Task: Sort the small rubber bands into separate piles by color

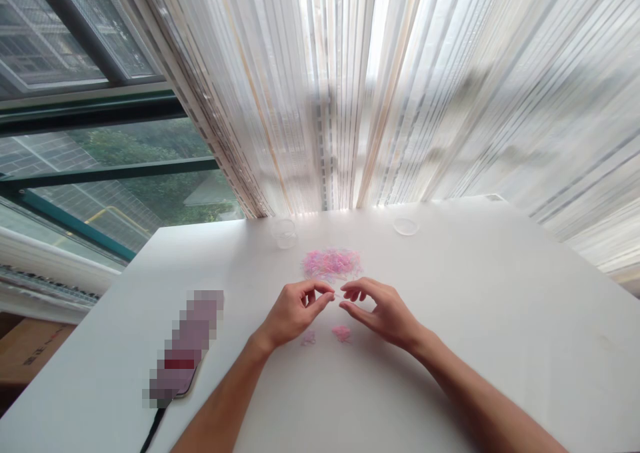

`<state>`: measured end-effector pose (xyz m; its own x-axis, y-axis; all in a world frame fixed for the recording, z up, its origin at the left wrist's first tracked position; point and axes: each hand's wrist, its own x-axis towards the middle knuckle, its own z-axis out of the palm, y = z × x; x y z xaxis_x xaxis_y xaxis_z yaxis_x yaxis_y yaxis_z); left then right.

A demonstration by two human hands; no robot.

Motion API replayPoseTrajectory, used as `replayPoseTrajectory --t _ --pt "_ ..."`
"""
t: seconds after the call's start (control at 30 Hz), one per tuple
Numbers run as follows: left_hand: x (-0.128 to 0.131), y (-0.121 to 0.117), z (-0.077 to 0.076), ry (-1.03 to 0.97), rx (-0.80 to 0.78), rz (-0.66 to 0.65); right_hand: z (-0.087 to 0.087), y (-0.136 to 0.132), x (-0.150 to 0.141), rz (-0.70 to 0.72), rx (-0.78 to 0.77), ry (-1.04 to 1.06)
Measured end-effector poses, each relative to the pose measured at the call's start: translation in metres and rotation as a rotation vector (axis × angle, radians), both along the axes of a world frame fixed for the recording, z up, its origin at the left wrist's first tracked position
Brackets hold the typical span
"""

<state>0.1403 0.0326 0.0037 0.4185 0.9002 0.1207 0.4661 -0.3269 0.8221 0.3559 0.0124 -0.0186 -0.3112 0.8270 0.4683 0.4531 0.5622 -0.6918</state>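
My left hand (293,311) is closed in a pinch, thumb against forefinger, on a thin pale pink strip (337,296) that sticks out to the right. Facing it, my right hand (383,311) has thumb and fingers apart, close to the strip's free end and with nothing visibly held. Just beyond both hands lies a loose heap of thin pink and iridescent strips (331,263). On the near side are two much smaller heaps: a pale pinkish one (309,338) below my left hand and a brighter pink one (342,334) between the wrists.
The white table (500,346) reaches a sheer striped curtain (340,106) and a window on the left. A clear plastic cup (285,235) and a clear round lid (405,226) stand near the far edge. A blurred-out phone-like object (187,346) with a black cable lies left.
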Motion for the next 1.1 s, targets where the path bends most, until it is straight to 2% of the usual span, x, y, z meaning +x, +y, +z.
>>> replayPoseTrajectory --t 0.7,1.1 --pt "0.0021 -0.0032 -0.0019 -0.013 -0.002 -0.029 0.0031 -0.0024 -0.0001 0.078 -0.111 -0.001" --pt "0.0013 -0.0039 0.0013 0.082 0.011 -0.078 0.0037 -0.0035 -0.0025 0.083 -0.126 -0.029"
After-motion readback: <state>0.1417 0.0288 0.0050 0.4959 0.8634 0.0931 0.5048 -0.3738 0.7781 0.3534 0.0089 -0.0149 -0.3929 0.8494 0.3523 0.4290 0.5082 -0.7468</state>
